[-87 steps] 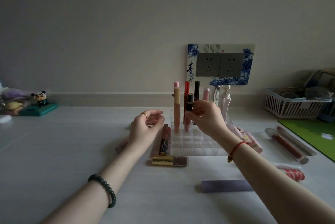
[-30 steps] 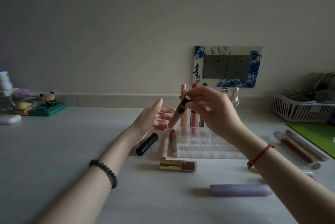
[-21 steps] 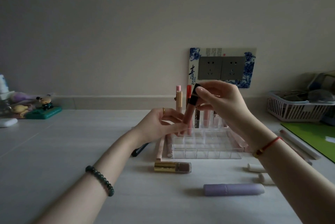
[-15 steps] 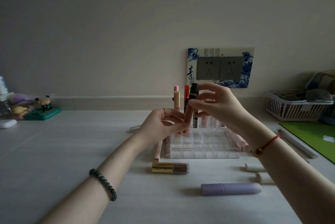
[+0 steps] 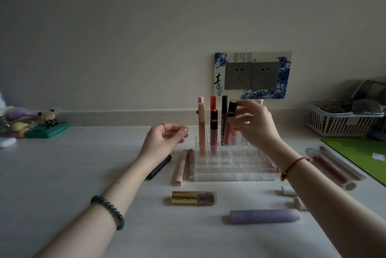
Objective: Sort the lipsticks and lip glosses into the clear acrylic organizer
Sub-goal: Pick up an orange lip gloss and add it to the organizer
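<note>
Standing nearly upright in the back rows of the clear acrylic organizer [image 5: 234, 171], the black-capped pink lip gloss [image 5: 229, 124] is pinched by the right hand [image 5: 257, 126], thumb and fingers closed around its cap and upper barrel; whether its base sits fully in a cell cannot be told. At 9 o'clock from it, three more tubes stand upright in the organizer: a black tube [image 5: 224, 111] just beside it, a red-capped gloss [image 5: 213, 124], and a beige tube [image 5: 201, 128] at the left end. The front rows of cells hold nothing visible. At 9 o'clock from the organizer, the left hand [image 5: 165, 138] hovers above the table [image 5: 62, 174], fingers loosely curled with thumb and fingertips near each other, holding nothing. Below it lie a black tube [image 5: 159, 167] and, touching the organizer's left wall, two pink tubes [image 5: 184, 166] side by side. At 6 o'clock lies a gold-capped gloss [image 5: 194, 197]; at 5 o'clock, a lavender tube [image 5: 265, 216]. At 3 o'clock, two long clear tubes [image 5: 332, 168] lie beside a green mat [image 5: 363, 153]. A white basket [image 5: 342, 120] stands at 2 o'clock.
</note>
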A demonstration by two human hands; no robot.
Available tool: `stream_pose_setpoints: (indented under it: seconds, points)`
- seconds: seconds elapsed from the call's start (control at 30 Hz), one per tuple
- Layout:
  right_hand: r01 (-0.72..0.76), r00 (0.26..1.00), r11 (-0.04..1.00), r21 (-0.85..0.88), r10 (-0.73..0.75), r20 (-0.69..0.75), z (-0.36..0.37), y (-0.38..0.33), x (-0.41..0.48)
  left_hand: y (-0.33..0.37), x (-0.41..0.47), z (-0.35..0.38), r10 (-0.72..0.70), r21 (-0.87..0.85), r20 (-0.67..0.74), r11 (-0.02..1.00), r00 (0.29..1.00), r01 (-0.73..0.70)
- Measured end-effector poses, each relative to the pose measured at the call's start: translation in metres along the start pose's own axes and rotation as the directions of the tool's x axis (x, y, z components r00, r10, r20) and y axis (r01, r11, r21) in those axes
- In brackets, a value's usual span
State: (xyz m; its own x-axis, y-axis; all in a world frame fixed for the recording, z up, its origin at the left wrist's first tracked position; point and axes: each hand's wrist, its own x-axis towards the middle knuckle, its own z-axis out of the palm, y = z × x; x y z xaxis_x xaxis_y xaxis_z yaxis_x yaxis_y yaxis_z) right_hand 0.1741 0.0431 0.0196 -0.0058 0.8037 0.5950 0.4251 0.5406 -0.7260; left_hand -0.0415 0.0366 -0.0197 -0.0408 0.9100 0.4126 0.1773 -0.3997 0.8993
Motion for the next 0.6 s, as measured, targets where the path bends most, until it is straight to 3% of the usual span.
stream_pose_setpoints:
  seconds: [0.6]
  points:
    - [-0.006,0.999,0.998,-0.069,0.010,0.046,0.015,0.021,-0.002,-0.007,-0.002,-0.011,0.002,0.076,-0.072,0.997,0.997,0.003]
